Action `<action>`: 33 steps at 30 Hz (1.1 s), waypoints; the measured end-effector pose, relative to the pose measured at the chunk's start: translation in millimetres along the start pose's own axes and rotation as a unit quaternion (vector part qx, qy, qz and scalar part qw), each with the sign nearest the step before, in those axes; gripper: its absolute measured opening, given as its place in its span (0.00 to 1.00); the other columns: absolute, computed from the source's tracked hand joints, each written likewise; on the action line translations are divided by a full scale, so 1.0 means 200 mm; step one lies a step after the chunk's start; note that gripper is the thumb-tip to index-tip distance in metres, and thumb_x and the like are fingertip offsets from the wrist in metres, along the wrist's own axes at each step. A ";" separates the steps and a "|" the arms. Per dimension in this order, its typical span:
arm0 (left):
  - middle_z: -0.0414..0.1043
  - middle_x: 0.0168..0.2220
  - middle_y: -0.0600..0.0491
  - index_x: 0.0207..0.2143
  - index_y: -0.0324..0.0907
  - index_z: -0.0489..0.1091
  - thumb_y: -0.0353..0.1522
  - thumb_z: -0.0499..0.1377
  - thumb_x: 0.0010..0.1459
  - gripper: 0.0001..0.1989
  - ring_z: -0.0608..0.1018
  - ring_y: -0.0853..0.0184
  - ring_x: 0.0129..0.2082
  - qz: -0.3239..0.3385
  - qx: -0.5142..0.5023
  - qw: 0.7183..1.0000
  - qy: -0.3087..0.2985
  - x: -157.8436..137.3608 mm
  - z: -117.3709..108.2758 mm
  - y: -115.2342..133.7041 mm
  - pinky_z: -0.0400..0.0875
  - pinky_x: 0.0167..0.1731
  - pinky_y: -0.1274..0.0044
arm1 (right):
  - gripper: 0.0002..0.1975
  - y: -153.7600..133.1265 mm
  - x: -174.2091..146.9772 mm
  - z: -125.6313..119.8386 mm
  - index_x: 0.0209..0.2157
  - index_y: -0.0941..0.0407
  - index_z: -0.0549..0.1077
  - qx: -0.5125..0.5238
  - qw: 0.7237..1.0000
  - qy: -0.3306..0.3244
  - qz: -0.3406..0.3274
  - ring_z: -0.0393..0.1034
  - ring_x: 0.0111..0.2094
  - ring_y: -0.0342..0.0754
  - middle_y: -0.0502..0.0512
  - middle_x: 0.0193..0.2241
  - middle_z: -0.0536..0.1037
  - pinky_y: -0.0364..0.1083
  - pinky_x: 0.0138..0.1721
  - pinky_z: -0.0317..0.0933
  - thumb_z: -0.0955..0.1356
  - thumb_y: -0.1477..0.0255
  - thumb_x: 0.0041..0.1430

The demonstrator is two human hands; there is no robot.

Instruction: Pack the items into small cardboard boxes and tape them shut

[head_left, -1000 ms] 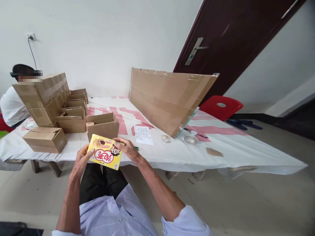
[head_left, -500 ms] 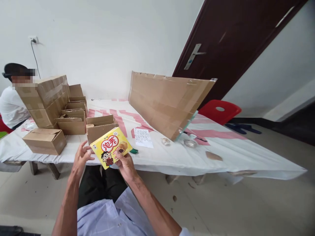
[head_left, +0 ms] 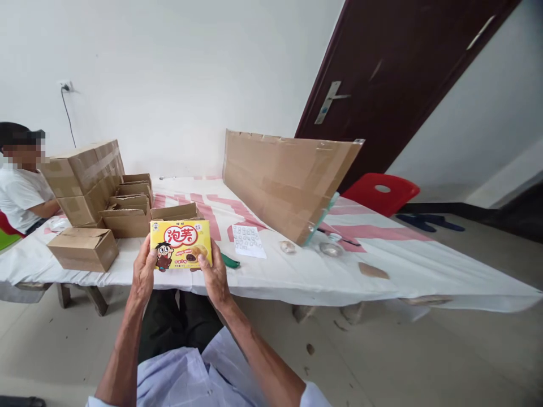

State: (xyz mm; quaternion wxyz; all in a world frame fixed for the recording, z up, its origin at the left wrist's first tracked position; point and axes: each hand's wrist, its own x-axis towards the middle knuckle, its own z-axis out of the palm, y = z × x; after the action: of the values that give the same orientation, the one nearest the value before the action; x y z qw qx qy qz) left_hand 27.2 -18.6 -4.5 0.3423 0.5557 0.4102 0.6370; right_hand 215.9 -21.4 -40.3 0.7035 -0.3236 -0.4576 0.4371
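A yellow cream puff box [head_left: 180,243] with a cartoon figure and red lettering is held level in front of me, above the table's near edge. My left hand [head_left: 144,265] grips its left end, thumb on the front. At the opposite end, my right hand [head_left: 215,274] clasps the lower right corner, its thumb also on the front. Just behind the cream puff box stands an open cardboard box [head_left: 176,211], partly hidden by it. A green object [head_left: 230,261], perhaps a cutter handle, lies on the table right of my right hand.
Several open cartons [head_left: 129,219] and stacked taped cartons [head_left: 78,175] stand left, with a closed carton [head_left: 83,249] in front. A person in white [head_left: 21,192] sits beyond. A printed sheet [head_left: 248,240], a large cardboard panel [head_left: 284,178] and a red chair [head_left: 379,195] are rightward.
My left hand has closed on the left end of the cream puff box, which has turned from tilted to level. My view has shifted slightly.
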 end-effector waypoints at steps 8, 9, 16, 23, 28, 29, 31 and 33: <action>0.74 0.27 0.54 0.60 0.37 0.71 0.62 0.59 0.58 0.43 0.73 0.68 0.19 -0.160 0.048 0.986 0.030 -0.14 -0.04 -0.30 0.69 0.18 0.78 | 0.41 0.36 -0.09 -0.03 0.71 0.50 0.63 -0.049 0.993 -0.022 0.105 0.80 0.45 0.57 0.61 0.55 0.80 0.45 0.26 0.76 0.69 0.48 0.62; 0.73 0.26 0.54 0.59 0.37 0.72 0.63 0.60 0.57 0.43 0.72 0.69 0.18 -0.172 0.053 0.983 0.030 -0.16 -0.05 -0.33 0.68 0.17 0.78 | 0.42 0.40 -0.10 -0.04 0.71 0.50 0.63 -0.055 0.991 -0.022 0.117 0.80 0.45 0.58 0.62 0.55 0.80 0.46 0.25 0.76 0.69 0.48 0.61; 0.69 0.22 0.57 0.47 0.38 0.74 0.64 0.58 0.58 0.38 0.69 0.69 0.17 -0.172 0.060 0.982 0.044 -0.17 -0.08 -0.39 0.65 0.16 0.78 | 0.44 0.51 -0.11 -0.02 0.72 0.52 0.62 -0.074 0.987 -0.031 0.141 0.79 0.46 0.60 0.65 0.58 0.78 0.48 0.24 0.75 0.67 0.45 0.60; 0.68 0.26 0.57 0.46 0.41 0.75 0.62 0.56 0.61 0.33 0.68 0.70 0.20 -0.082 0.032 0.995 0.043 -0.03 -0.04 -0.20 0.67 0.19 0.79 | 0.40 0.26 0.02 0.04 0.74 0.50 0.60 -0.080 0.996 -0.043 0.011 0.78 0.50 0.59 0.64 0.61 0.76 0.47 0.29 0.76 0.64 0.46 0.68; 0.66 0.25 0.58 0.48 0.41 0.74 0.59 0.57 0.64 0.31 0.66 0.71 0.20 0.015 -0.002 0.999 0.039 0.08 0.00 0.00 0.66 0.18 0.79 | 0.38 0.02 0.11 0.09 0.76 0.49 0.55 -0.079 0.993 -0.063 -0.066 0.77 0.52 0.60 0.64 0.64 0.73 0.50 0.33 0.77 0.62 0.48 0.72; 0.66 0.25 0.57 0.47 0.41 0.74 0.59 0.58 0.64 0.30 0.66 0.71 0.20 0.028 -0.005 0.999 0.038 0.09 0.01 0.03 0.66 0.18 0.79 | 0.38 -0.01 0.12 0.10 0.76 0.49 0.55 -0.079 0.992 -0.065 -0.073 0.76 0.54 0.60 0.64 0.66 0.72 0.51 0.35 0.78 0.62 0.48 0.72; 0.67 0.25 0.57 0.44 0.41 0.75 0.58 0.58 0.65 0.29 0.66 0.71 0.20 0.048 -0.007 0.998 0.038 0.10 0.01 0.08 0.66 0.18 0.79 | 0.38 -0.06 0.12 0.11 0.76 0.49 0.54 -0.079 0.991 -0.070 -0.079 0.75 0.57 0.61 0.64 0.68 0.69 0.52 0.37 0.79 0.62 0.48 0.72; 0.67 0.25 0.56 0.44 0.40 0.75 0.58 0.58 0.65 0.29 0.66 0.70 0.21 0.060 -0.008 0.997 0.038 0.11 0.01 0.12 0.66 0.19 0.79 | 0.39 -0.09 0.13 0.11 0.77 0.50 0.53 -0.078 0.991 -0.074 -0.084 0.73 0.60 0.62 0.64 0.69 0.68 0.53 0.41 0.79 0.62 0.48 0.72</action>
State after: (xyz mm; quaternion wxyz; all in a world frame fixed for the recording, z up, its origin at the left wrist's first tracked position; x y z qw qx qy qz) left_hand 27.1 -8.5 26.5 0.2917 0.5518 0.3837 0.6806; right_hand 205.8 -4.4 -7.8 0.6746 -0.3050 -0.5665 0.3618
